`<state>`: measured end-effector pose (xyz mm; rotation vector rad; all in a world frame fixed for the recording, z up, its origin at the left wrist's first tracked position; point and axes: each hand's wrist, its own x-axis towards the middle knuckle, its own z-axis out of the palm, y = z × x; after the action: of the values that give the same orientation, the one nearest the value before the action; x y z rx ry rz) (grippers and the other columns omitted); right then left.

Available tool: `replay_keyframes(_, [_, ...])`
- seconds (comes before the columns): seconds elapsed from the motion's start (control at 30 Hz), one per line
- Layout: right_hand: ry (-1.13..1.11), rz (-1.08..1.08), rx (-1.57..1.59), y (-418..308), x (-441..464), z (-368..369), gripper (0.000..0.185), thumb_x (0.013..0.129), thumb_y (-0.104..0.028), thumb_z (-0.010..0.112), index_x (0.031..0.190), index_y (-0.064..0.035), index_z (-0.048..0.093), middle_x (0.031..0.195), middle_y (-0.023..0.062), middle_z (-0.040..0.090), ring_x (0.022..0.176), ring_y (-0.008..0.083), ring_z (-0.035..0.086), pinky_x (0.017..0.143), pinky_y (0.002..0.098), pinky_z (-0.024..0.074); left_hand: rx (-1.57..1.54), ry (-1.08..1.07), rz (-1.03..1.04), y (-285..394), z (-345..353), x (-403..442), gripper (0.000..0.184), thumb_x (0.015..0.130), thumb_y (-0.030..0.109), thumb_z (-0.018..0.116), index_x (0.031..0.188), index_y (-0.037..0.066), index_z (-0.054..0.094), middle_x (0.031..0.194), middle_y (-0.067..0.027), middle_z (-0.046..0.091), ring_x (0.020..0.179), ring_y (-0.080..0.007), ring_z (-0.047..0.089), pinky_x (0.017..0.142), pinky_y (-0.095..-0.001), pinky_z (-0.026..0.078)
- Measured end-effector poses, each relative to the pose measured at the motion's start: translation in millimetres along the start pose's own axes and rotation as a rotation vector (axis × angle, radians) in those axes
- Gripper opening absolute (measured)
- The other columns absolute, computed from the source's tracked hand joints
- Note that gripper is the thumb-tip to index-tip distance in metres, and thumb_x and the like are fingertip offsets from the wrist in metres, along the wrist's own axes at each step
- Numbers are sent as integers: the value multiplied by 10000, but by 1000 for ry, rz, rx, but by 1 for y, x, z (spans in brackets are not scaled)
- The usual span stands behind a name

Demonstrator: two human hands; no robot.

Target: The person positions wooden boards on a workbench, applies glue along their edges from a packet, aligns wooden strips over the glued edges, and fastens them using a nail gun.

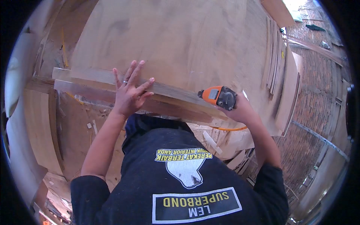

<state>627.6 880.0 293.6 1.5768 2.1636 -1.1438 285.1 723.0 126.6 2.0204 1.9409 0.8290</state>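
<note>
- My left hand (131, 93) is empty and unclenched, palm down with its fingers spread over the near edge of the panel (168, 41); its fingertips reach onto the flat face.
- A ring (125, 81) shows on one finger of that hand.
- My right hand (240, 108) is closed around the nailer (219, 97), which is orange with a black cap; whether a finger is on the trigger is hidden from me.
- The nailer is over the panel's near edge, to the right of my left hand, with its small dark end turned left. I cannot tell whether it touches the wood.
- The panel is wide and pale brown with darker smudges, and it spreads away in front of my body.
- Along its near side runs a long strip (180, 93), and a lower board (84, 92) shows beneath, jutting out past the panel's left corner.
- An orange hose (232, 129) curves below my right hand, near the boards' right end.
- Thin slats (275, 56) lie together on the right part of the panel.
- My dark shirt (165, 150), printed in yellow and white, fills the bottom of the view between my arms.
- Offcuts (212, 142) lie beyond the near edge, to the right of my waist.
- At far left is a curved sheet (41, 127); on the right is brick paving (311, 75).
</note>
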Motion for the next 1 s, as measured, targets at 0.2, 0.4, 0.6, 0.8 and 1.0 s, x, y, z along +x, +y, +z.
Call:
replay_keyframes(0.2, [-27, -131, -70, -4, 22, 29, 274, 731, -42, 783, 1001, -19, 750, 799, 131, 737, 700, 255, 695, 698, 381, 547, -15, 7, -10, -3, 4, -2, 446, 827, 409, 798, 1268, 352, 756, 1710, -94, 336, 1609, -307, 234, 1260, -656, -59])
replay_keyframes(0.4, [-97, -79, -94, -30, 22, 24, 388, 840, -185, 883, 1167, -33, 741, 832, 66, 749, 697, 149, 646, 702, 323, 557, -29, 13, -11, 0, 0, 0, 459, 808, 415, 810, 1258, 341, 760, 1715, -99, 325, 1613, -301, 224, 1259, -659, -66])
replay_keyframes(0.6, [-81, -79, -77, -43, 21, 20, 390, 832, -209, 882, 1156, -42, 742, 823, 82, 747, 687, 190, 658, 693, 343, 559, -44, 11, -13, -1, 1, -1, 472, 799, 409, 817, 1262, 341, 757, 1718, -97, 318, 1612, -298, 225, 1261, -660, -69])
replay_keyframes(0.8, [-69, -54, -143, -65, 21, 14, 220, 777, -44, 736, 991, 4, 734, 791, 122, 739, 710, 276, 693, 720, 388, 550, -60, 5, -17, -2, 1, -2, 466, 802, 401, 817, 1260, 334, 759, 1730, -87, 291, 1618, -297, 204, 1254, -673, -78])
replay_keyframes(1.0, [-51, 4, -105, -55, 25, 23, 347, 836, -200, 849, 1133, -54, 745, 898, 137, 758, 813, 291, 724, 783, 393, 561, -22, -85, -23, -1, -14, -1, 590, 766, 421, 844, 1335, 336, 715, 1739, -82, 269, 1621, -301, 195, 1201, -764, -67])
